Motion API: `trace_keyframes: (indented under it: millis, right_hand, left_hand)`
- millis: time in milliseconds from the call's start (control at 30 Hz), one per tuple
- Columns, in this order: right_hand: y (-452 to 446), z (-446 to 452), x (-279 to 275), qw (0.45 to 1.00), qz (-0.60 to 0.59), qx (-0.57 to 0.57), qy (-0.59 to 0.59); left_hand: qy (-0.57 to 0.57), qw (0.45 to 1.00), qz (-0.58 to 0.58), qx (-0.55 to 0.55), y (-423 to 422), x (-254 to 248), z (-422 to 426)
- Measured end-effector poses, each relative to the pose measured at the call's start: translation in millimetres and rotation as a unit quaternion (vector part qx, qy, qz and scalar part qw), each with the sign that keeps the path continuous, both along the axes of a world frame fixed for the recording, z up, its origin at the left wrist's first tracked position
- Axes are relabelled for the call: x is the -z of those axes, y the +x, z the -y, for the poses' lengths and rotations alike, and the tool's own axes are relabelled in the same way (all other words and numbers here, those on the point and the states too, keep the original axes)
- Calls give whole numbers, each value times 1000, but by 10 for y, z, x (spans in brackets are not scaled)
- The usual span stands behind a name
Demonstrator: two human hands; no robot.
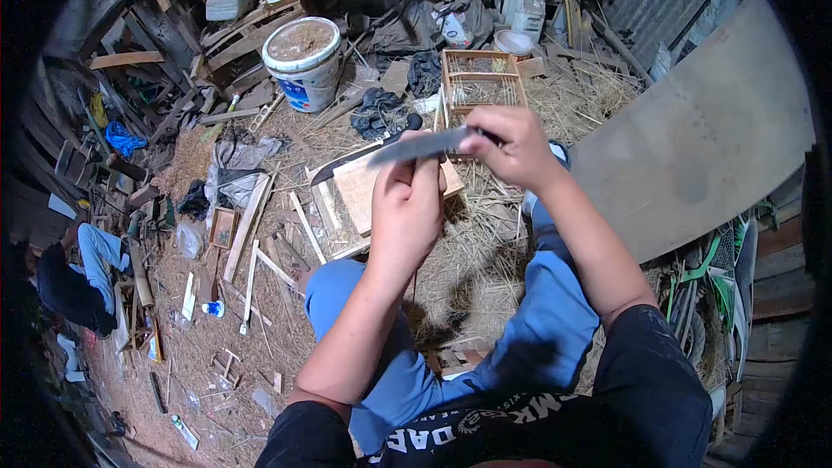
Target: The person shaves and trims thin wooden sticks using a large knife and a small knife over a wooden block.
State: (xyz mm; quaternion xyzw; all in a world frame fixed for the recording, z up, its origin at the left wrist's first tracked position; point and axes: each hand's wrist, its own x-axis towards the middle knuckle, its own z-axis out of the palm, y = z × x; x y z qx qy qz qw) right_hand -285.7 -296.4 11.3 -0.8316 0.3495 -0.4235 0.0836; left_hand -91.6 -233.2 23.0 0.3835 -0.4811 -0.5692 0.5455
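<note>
A knife (420, 147) with a broad grey blade, slightly blurred, lies across the space between my hands. My right hand (511, 146) is closed round its handle end. Below the blade, my left hand (409, 199) has its fingers pressed together near the blade's left part; what they hold is too hidden to name. Behind my left hand, a long dark curved blade (347, 162) with a black handle rests at a light wooden block (357, 195). A wooden frame with thin bars (482, 78) stands beyond my hands.
A white bucket (303, 65) stands at the back left. A large flat board (693, 139) leans in from the right. Wood strips (249, 227) and straw cover the ground. Another person (74, 282) sits at the far left.
</note>
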Motion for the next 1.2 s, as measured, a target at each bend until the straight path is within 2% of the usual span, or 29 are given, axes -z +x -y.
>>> trace_keyframes:
  millis: [67, 133, 167, 200, 267, 300, 333, 400, 433, 600, 667, 700, 733, 767, 800, 867, 933, 1000, 1067, 1133, 1200]
  right_hand:
    - [-118, 133, 86, 999, 15, 29, 1]
    - [-250, 283, 115, 979, 74, 170, 81]
    - [-280, 301, 129, 975, 147, 138, 89]
    - [-255, 282, 91, 976, 146, 138, 83]
    - [-157, 171, 59, 983, 174, 52, 13]
    - [-137, 58, -11, 991, 91, 82, 58]
    - [-91, 4, -23, 990, 92, 82, 61]
    - [35, -69, -35, 999, 36, 36, -10]
    - [55, -105, -59, 1000, 9, 21, 6]
    - [67, -148, -78, 1000, -21, 5, -20]
    - [28, -98, -55, 996, -4, 5, -92]
    - [-29, -36, -39, 996, -4, 8, -90]
    - [-118, 55, -19, 995, 37, 97, 1]
    - [-195, 111, 9, 975, 76, 186, 90]
    - [-240, 138, 57, 975, 76, 190, 88]
    - [-296, 226, 114, 969, 220, 107, 23]
    - [-190, 38, -12, 976, 191, 99, 34]
    - [-59, -130, -100, 994, 16, 99, 40]
    - [45, -183, -68, 996, 28, 66, 47]
    - [77, -177, -24, 1000, 24, 4, -11]
    - [69, -190, -69, 999, 6, 6, -34]
  left_hand:
    - [9, 1000, -14, 17, -8, -13, -16]
    - [19, 994, -72, 76, -19, -79, -68]
    - [33, 994, -79, 72, -56, -113, -113]
    - [28, 994, -81, 73, -70, -92, -105]
    - [6, 994, -89, 56, -91, 5, -65]
    - [27, 994, -92, 55, -71, 18, -49]
    - [29, 994, -90, 55, -70, 7, -47]
    - [44, 997, -66, 15, -72, -25, -56]
    - [56, 997, -60, 11, -49, -24, -71]
    - [31, 999, -39, -2, -49, -29, -90]
    - [25, 1000, -10, 4, -42, -44, -86]
    - [28, 998, -48, 40, -12, -35, -65]
    - [31, 993, -86, 77, 12, -28, -49]
    - [24, 993, -73, 89, 1, -35, -59]
    - [22, 993, -74, 93, -11, -46, -73]
    - [45, 989, -109, 92, -21, -66, -85]
    - [46, 991, -103, 78, -26, -35, -39]
    - [56, 992, -88, 68, -24, -22, -38]
    - [79, 994, -67, 38, -38, -61, -60]
    - [84, 995, -56, 26, -47, -56, -68]
    - [58, 996, -59, 36, -45, -34, -63]
